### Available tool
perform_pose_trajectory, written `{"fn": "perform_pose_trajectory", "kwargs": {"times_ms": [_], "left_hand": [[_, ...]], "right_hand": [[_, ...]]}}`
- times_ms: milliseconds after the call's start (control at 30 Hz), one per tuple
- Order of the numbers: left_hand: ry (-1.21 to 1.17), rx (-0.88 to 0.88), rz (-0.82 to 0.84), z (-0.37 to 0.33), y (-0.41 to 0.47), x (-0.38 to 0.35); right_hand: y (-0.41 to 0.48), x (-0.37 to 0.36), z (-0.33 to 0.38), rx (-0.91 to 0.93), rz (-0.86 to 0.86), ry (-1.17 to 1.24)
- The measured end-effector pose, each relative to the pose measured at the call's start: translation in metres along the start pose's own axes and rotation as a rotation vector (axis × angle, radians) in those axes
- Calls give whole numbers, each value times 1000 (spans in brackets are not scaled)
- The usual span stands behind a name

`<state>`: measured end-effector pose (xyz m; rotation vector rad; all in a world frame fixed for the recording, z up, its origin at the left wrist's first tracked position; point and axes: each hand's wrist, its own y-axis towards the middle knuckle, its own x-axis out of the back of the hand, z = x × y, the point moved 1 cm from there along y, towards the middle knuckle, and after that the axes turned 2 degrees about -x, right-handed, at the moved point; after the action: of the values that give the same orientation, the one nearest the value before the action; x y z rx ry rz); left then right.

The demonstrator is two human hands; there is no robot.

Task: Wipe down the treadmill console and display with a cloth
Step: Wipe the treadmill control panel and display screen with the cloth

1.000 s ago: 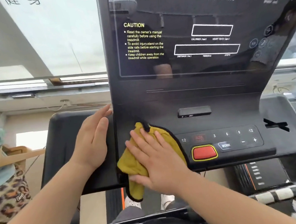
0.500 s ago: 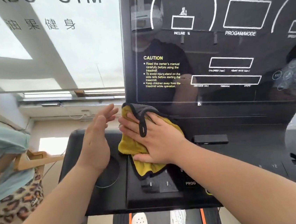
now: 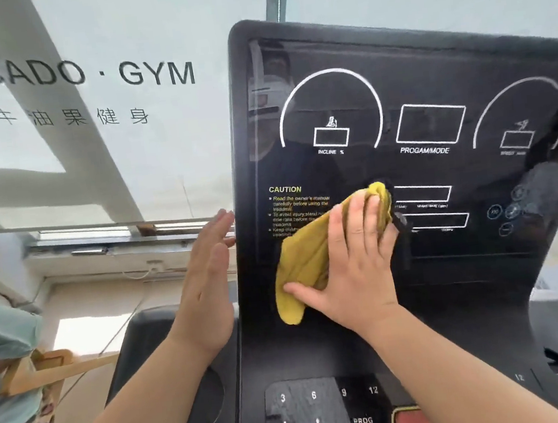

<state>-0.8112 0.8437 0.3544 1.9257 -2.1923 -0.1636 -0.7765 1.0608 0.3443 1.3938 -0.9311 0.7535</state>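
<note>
Cloth [image 3: 305, 260], yellow, is pinned flat by the right hand [image 3: 352, 265] low on the display [image 3: 426, 58]; left hand [image 3: 206, 288], open and empty, braces its left edge; advise firm overlapping upward strokes.

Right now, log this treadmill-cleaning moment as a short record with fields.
setting: gym, treadmill console by a lettered window
cloth: yellow cloth, pressed flat on the display
cloth position: lower left of display, partly covering the CAUTION text
right hand: right hand spread over the cloth, fingers pointing up
left hand: left hand open, empty, at the display's left edge
keypad: number keys below, uncovered
</note>
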Motion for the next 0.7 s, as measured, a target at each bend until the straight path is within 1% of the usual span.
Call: {"fn": "perform_pose_trajectory", "kwargs": {"times_ms": [67,100,200,233,267,333,400,467,500,600,700], "left_hand": [[15,-8,9,-2,6,-4],[9,-7,5,-3,8,-5],[-41,-3,9,-7,7,-3],[-66,5,18,-9,7,-2],[-89,11,20,-11,7,0],[-110,4,42,-11,6,5],[-18,-73,49,-7,5,8],[114,-169,63,0,3,12],[140,-182,66,0,3,14],[154,-201,81,-2,3,14],[48,-122,77,-8,4,9]], "right_hand": [[7,3,-1,77,7,-42],[12,4,2,176,11,-67],[32,8,14,621,9,-129],[40,11,16,735,7,-147],[50,14,18,818,3,-172],[74,23,20,908,-25,-223],[104,41,18,908,-79,-238],[141,64,13,859,-137,-263],[160,78,9,825,-162,-276],[205,113,-2,670,-184,-275],[211,121,-8,461,-191,-225]]}}
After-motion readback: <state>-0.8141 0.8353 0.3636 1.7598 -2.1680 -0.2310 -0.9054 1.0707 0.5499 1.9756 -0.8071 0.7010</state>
